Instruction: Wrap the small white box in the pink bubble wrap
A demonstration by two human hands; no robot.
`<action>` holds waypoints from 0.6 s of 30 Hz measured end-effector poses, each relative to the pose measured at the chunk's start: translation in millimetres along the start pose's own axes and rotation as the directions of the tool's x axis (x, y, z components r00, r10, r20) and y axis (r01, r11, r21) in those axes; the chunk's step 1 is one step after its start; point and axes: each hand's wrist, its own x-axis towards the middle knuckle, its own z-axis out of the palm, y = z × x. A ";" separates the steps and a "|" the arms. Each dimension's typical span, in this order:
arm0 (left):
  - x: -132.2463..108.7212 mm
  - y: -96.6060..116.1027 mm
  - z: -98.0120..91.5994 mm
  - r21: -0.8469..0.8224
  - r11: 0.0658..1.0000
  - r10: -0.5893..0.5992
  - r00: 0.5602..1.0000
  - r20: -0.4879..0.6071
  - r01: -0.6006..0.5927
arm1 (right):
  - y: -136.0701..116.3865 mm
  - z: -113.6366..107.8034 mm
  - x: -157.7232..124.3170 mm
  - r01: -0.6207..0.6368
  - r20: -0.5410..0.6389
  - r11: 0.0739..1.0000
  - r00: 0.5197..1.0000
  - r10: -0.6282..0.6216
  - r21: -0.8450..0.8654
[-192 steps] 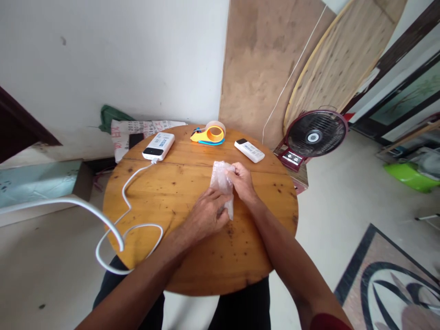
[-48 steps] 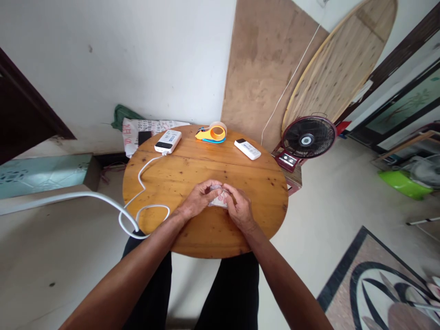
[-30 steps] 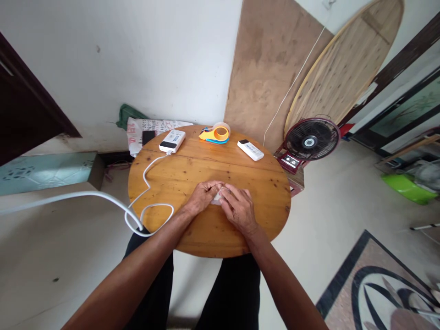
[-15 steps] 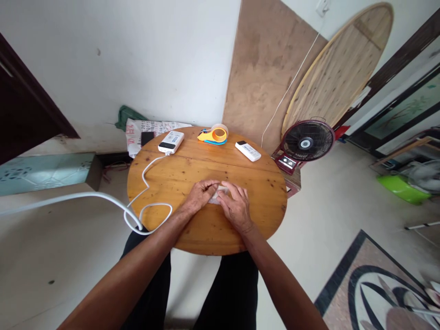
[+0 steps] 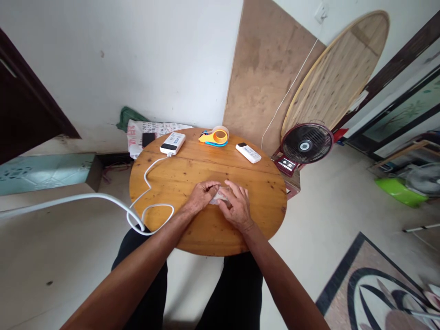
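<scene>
A small whitish, partly see-through packet (image 5: 217,196) lies between my hands near the middle of the round wooden table (image 5: 206,238). My left hand (image 5: 202,196) grips its left end, thumb and fingers pressed together. From the right, my right hand (image 5: 236,205) curls over the packet, thumb on the near side and fingers on the far side, hiding part of it. What is inside the packet is too small to make out.
A white power bank (image 5: 173,143) with a plugged-in white cable (image 5: 147,176) stands back left. An orange tape dispenser (image 5: 215,137) sits at the back edge, another white power bank (image 5: 248,152) back right. A dark red fan (image 5: 304,145) stands beyond the table's right side.
My right fingers have lifted and spread slightly, so more of the packet shows. My left hand keeps its grip. The view has shifted a little.
</scene>
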 end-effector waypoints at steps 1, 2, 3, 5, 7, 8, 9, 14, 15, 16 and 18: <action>-0.1 0.5 -0.1 0.003 1.000 0.003 1.000 0.001 -0.003 | 0.0 0.6 0.1 0.015 0.006 1.000 1.000 -0.015 -0.014; -0.2 1.1 -0.3 0.003 1.000 0.009 1.000 0.008 -0.009 | -0.2 1.1 0.0 0.032 0.008 0.999 0.999 -0.032 -0.026; -0.3 1.6 -0.4 0.003 1.000 0.018 1.000 0.022 -0.019 | -0.5 1.5 -0.1 0.048 0.007 0.998 0.999 -0.048 -0.034; -0.5 1.9 -0.4 0.002 0.999 0.035 0.998 0.047 -0.035 | -1.7 1.2 -0.7 0.070 0.002 0.997 0.998 -0.070 -0.032; -0.5 0.5 -0.4 0.003 1.000 0.029 0.998 0.046 -0.029 | -3.0 -0.1 -1.3 0.059 -0.032 0.998 0.998 -0.059 0.003; -0.3 -0.7 -0.4 0.003 1.000 0.017 0.999 0.034 -0.017 | -3.2 -1.0 -1.6 0.037 -0.062 0.999 0.997 -0.035 0.031; 0.0 -2.3 -0.5 0.000 1.000 0.003 1.000 0.015 -0.003 | -3.1 -1.9 -1.8 0.007 -0.098 0.998 0.995 -0.001 0.059; 2.1 -9.7 -2.7 -0.120 0.992 -0.057 0.992 -0.114 0.044 | 3.0 -1.6 -2.3 -0.133 -0.188 0.983 0.970 0.155 0.124; 2.6 -10.7 -3.6 -0.155 0.986 -0.081 0.986 -0.146 0.058 | 4.4 -0.8 -2.3 -0.144 -0.183 0.982 0.969 0.165 0.123; 3.2 -11.5 -4.6 -0.181 0.981 -0.105 0.978 -0.179 0.072 | 5.5 -0.1 -2.3 -0.151 -0.177 0.981 0.969 0.171 0.120; 4.3 -12.6 -6.6 -0.198 0.976 -0.134 0.961 -0.243 0.087 | 6.5 0.5 -2.2 -0.152 -0.175 0.982 0.970 0.171 0.112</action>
